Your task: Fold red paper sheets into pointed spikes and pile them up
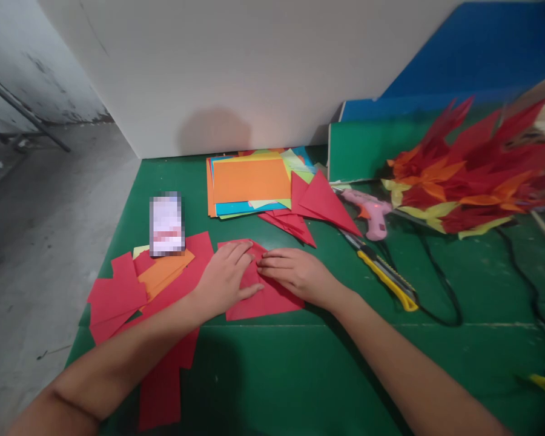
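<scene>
A sheet of red paper (267, 300) lies on the green table in front of me, its top corner partly folded over. My left hand (229, 270) rests flat on its left side, fingers spread and thumb pointing right. From the right, my right hand (295, 268) lies on the same sheet with its fingers stretched out, the fingertips close to my left hand. Part of the paper is hidden under both hands. Just beyond them are folded red paper triangles (327, 204). Red paper scraps (118, 297) and orange paper pieces (166, 272) are spread beside my left forearm.
A phone (166, 224) lies at the left. Stacked coloured paper (252, 180) sits at the back. To the right are a pink glue gun (370, 209) with a black cable, a yellow box cutter (386, 278) and a red-and-orange paper flower arrangement (463, 181). A white board (254, 66) stands behind.
</scene>
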Motion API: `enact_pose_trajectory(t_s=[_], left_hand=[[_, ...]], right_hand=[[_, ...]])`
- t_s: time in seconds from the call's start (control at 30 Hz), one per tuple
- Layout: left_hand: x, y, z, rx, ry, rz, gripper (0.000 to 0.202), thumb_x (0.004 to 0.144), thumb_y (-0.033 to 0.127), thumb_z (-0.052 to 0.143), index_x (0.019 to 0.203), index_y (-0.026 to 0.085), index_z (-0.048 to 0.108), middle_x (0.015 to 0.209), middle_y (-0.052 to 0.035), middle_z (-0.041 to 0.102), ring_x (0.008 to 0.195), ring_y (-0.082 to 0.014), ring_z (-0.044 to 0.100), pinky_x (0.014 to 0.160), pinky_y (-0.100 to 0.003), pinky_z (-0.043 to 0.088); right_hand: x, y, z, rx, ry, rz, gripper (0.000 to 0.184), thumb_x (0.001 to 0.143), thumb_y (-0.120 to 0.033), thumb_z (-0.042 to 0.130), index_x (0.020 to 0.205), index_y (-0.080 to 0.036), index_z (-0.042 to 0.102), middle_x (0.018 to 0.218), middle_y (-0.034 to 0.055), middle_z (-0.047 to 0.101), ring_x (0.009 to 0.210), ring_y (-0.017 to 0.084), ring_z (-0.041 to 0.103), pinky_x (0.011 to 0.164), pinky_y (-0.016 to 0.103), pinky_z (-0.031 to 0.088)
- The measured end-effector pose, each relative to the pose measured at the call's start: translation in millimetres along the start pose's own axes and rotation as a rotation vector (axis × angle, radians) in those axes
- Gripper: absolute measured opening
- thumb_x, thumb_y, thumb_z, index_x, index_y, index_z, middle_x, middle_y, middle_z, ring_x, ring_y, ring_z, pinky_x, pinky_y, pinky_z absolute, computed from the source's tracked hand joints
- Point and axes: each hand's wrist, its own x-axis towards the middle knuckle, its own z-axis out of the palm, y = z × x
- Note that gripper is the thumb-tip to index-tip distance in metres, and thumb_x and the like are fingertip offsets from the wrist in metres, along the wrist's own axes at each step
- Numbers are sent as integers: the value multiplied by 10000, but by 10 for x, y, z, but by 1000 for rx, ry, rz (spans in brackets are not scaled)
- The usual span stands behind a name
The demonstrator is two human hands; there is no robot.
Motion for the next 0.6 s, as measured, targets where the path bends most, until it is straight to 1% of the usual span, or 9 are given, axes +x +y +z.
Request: enact_pose_trajectory(t_s=[0.17,0.27,0.37,0.47,0.53,0.6], left_hand=[[21,24,-36,52,-27,20,472,818,489,614,1089,105,564,1374,-176,480,1244,-310,464,1048,-442,388],[34,30,-51,84,-44,41,468,820,484,615,1080,97,572,1360,-183,497,1256,-304,456,1056,-431,382],[33,27,-52,107,-53,63,479,839,485,588,1128,104,560,1346,-176,513,1264,-294,451,1060,-430,373],[23,25,-48,127,-67,79,492,868,488,544,1181,108,540,1364,-169,498,1279,-290,436,1077,-436,347],[16,28,-45,138,-81,75,482,875,484,535,1177,108,547,1384,-171,476,1283,-293,430,1076,-435,343],[10,33,-42,141,-84,64,461,878,481,532,1156,115,561,1402,-172,455,1284,-296,426,1070,-435,349]], right_hand=[[-16,19,16,-32,-5,-26,278,945,-164,426,1039,-193,686,1037,40,727,1008,176,644,906,358,541],[-17,32,26,-57,9,-51,253,933,-163,455,1036,-186,685,1032,43,728,1005,187,644,891,371,544],[-17,40,31,-62,21,-55,242,929,-157,463,1031,-173,681,1027,44,729,1007,186,642,885,364,542],[-16,42,27,-69,22,-54,237,927,-159,466,1028,-180,680,1034,43,726,1023,191,634,884,372,533],[-13,33,18,-78,19,-48,234,924,-159,467,1014,-185,681,1035,46,725,1021,199,632,866,382,531],[-5,16,10,-77,29,-36,229,919,-151,466,984,-183,682,1013,51,728,973,201,642,823,377,534]])
